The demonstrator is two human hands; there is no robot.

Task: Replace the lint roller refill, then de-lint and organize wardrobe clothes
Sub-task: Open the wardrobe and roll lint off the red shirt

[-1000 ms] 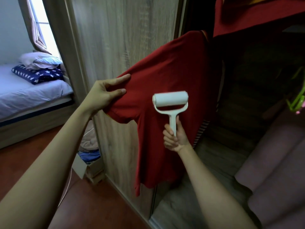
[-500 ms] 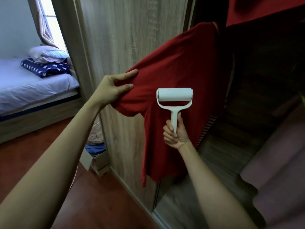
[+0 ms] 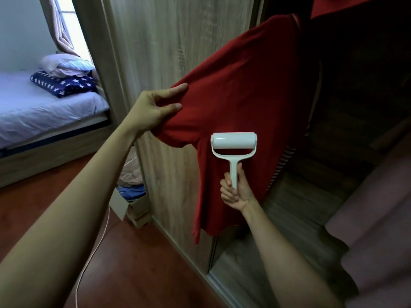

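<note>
A: Head view, only one. What changed?

B: Roller's lower on the shirt than a second ago, down from mid-chest to just under the armpit seam. The camera also shifted, so part of that is framing. Left hand's grip on the sleeve is the same. Reads as a downward de-linting stroke in progress; refill step looks done, since the roll is clean white.

A: Left hand?

B: Left hand [image 3: 155, 110] pinches the sleeve of the red shirt [image 3: 240, 90], thumb beneath the cloth, index finger laid straight along the top, other fingers curled. It pulls the sleeve out sideways, taut.

A: Right?

B: Right hand [image 3: 235, 190] fisted tight around the handle of the lint roller [image 3: 233, 141], thumb up along the stem. Roll sits horizontal against the shirt front, near the side seam. Actual contact: can't tell for sure.

A: Shirt location?

B: Hanging at the open wardrobe, top end lost in the dark. Hem hangs free beside the wardrobe door [image 3: 178, 41]. Bed [image 3: 44, 107] behind at left, irrelevant.

A: Left to do?

B: Probably lower shirt, other clothes, organizing.
</note>
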